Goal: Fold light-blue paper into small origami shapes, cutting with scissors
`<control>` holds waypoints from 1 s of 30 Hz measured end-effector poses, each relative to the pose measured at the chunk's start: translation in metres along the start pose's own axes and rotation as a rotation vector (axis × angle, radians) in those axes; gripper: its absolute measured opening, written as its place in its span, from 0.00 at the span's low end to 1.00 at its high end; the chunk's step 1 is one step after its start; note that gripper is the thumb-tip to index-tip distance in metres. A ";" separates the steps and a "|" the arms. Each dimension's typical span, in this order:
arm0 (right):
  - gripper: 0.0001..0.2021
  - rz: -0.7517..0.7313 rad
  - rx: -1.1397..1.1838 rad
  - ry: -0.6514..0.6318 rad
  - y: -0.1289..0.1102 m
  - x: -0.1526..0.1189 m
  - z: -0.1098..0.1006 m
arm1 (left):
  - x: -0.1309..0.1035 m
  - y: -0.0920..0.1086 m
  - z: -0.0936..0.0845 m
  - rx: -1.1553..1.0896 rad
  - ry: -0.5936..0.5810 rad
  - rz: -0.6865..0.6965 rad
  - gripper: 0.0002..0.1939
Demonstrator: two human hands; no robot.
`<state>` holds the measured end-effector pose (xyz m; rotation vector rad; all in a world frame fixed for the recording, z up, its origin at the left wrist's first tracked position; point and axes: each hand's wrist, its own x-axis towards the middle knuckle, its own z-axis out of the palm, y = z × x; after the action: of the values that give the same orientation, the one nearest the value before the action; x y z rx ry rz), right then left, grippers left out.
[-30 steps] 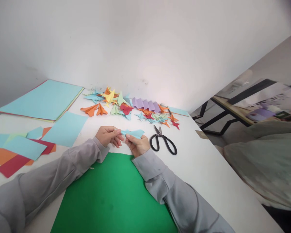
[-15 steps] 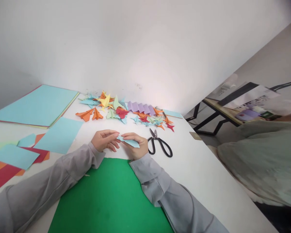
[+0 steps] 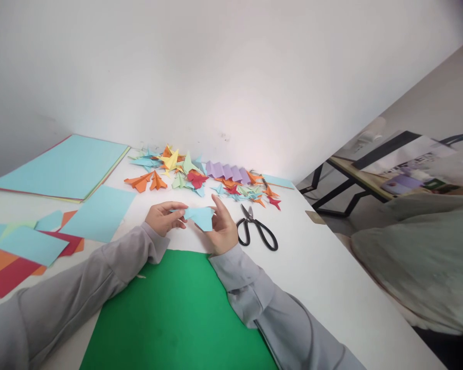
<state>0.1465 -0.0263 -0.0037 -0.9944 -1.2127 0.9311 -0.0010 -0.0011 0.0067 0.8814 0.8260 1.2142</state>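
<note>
A small folded piece of light blue paper (image 3: 200, 218) is held up just beyond the green mat. My left hand (image 3: 165, 218) pinches its left end between thumb and fingers. At the paper's right end is my right hand (image 3: 224, 228), its fingers apart and one raised; some of its fingers are partly hidden by the paper, so whether they touch it is unclear. Black-handled scissors (image 3: 256, 226) lie on the white table to the right of my right hand, blades slightly apart. Under my forearms is the green mat (image 3: 170, 313).
Folded paper shapes (image 3: 189, 172) in several colours lie along the wall, with a purple pleated strip (image 3: 227, 172) among them. Large coloured sheets (image 3: 61, 164) and smaller cut pieces (image 3: 34, 246) cover the left side. A seated person's clothing (image 3: 420, 252) shows at the right.
The blue paper has turned so that more of its flat face shows. My right hand has loosened from it and its fingers have spread. The view has shifted slightly.
</note>
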 end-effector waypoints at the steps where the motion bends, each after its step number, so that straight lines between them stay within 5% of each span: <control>1: 0.35 0.014 0.006 -0.011 0.000 0.000 0.000 | 0.001 0.000 0.000 -0.016 0.004 -0.011 0.14; 9: 0.27 0.168 0.045 -0.076 -0.003 -0.002 -0.001 | 0.003 0.002 -0.002 0.010 0.027 -0.045 0.14; 16: 0.24 -0.010 -0.041 -0.022 -0.006 -0.009 0.001 | 0.003 -0.001 -0.003 0.040 -0.029 -0.051 0.13; 22: 0.08 -0.078 -0.107 -0.190 -0.007 -0.008 0.001 | 0.000 -0.002 -0.005 0.141 -0.140 -0.050 0.14; 30: 0.06 -0.040 -0.145 -0.098 -0.008 -0.004 -0.002 | -0.006 -0.001 -0.002 0.190 -0.138 0.029 0.17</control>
<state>0.1487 -0.0328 0.0027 -1.0450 -1.3933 0.8789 -0.0036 -0.0072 0.0054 1.1219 0.8285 1.0990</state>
